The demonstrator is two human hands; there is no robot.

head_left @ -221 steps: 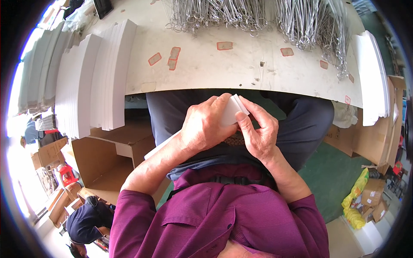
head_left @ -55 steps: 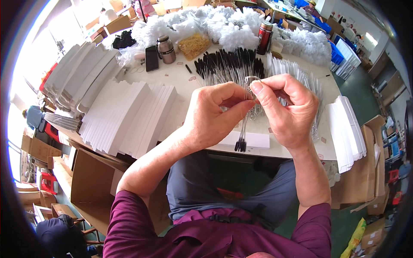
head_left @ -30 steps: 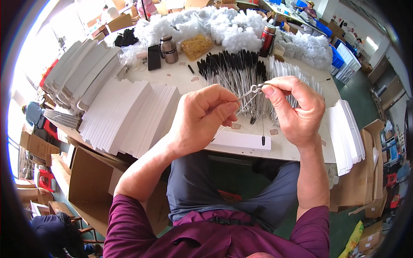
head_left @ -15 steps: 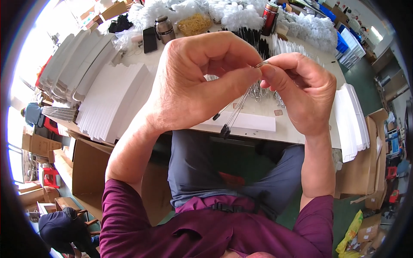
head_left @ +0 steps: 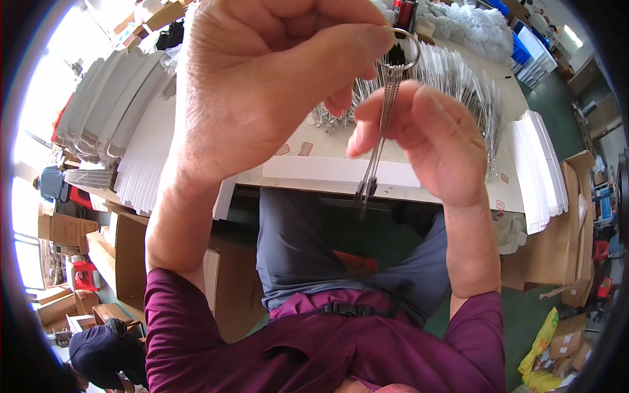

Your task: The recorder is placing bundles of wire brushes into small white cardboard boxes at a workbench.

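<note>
My left hand is raised over the table, thumb and forefinger pinching a metal ring. From that ring hang several thin twisted-wire brushes, their small dark ends pointing down above the table's near edge. My right hand is just right of the hanging wires, with thumb and fingers apart. Its fingertips are behind or beside the wires; whether they touch cannot be told. Beyond my hands, many wire brushes with white bristles lie in a dense row on the table.
A long white strip lies along the near edge. Folded white card pieces are stacked at left and right. A red can stands at the back. Cardboard boxes flank my seat. Another person bends at lower left.
My left hand has risen with the ring, which now shows plainly with the brushes hanging from it. My right hand has let go of the ring, dropped lower and opened.
</note>
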